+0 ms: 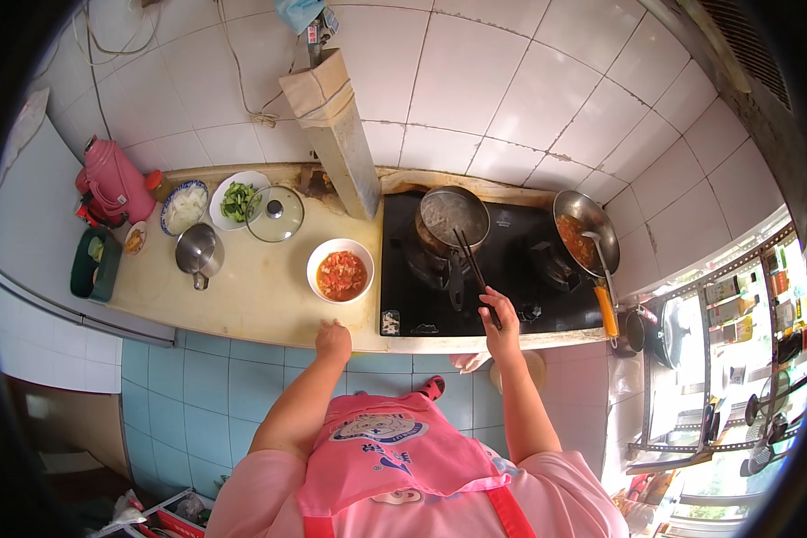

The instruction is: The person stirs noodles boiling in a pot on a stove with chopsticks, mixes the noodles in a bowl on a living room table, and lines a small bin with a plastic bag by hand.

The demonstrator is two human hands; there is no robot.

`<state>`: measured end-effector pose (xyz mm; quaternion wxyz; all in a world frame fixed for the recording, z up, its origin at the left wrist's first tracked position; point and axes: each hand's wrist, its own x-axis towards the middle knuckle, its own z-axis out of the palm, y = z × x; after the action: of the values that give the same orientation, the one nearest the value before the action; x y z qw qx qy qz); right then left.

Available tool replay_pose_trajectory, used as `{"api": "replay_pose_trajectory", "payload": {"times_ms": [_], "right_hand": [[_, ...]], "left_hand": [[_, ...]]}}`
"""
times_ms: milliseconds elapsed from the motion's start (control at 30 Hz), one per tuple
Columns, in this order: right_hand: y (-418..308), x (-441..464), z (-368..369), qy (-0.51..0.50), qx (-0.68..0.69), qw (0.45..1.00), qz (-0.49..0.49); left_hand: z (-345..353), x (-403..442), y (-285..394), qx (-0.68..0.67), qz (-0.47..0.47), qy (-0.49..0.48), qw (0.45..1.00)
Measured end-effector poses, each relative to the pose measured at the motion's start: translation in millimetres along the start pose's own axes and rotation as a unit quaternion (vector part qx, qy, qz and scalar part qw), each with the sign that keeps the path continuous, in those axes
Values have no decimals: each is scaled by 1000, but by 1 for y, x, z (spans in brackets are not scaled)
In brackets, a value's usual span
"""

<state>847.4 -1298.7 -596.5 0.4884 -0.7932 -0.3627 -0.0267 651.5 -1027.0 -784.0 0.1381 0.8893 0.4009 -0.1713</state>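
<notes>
- Two bare hands are on my feed. The right hand (499, 318) is closed around a pair of dark chopsticks (473, 264), which slant up to the small pot (428, 236).
- The step in hand, as I judge it, is working the chopsticks in the pot; their tips reach its near side, over cloudy, bubbly-looking liquid (448, 212). I can't make out whether they touch anything in it.
- The left hand (334, 340) is at the front edge of the bench (242, 307), fingers curled. I see nothing in it, but can't tell how tightly it is closed.
- The pot sits on the black cooktop (516, 224), its handle (456, 283) pointing towards the person, just beside the chopsticks.
- Any move with the chopsticks calls, I'd say, for a steady grip and tips kept clear of the rim, so the pot isn't nudged.
- Just in front of the left hand is a white bowl (314, 271) of chopped red food (342, 274).
- On the cooktop's right side, a pan (606, 247) holds reddish food and a spatula (600, 255).
</notes>
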Motion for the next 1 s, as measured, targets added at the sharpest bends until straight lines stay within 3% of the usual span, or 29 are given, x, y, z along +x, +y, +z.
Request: {"api": "replay_pose_trajectory", "payload": {"times_ms": [1000], "right_hand": [[0,0,-1,-6,-3,1000,-1]], "left_hand": [[1,0,-1,31,23,5,999]]}}
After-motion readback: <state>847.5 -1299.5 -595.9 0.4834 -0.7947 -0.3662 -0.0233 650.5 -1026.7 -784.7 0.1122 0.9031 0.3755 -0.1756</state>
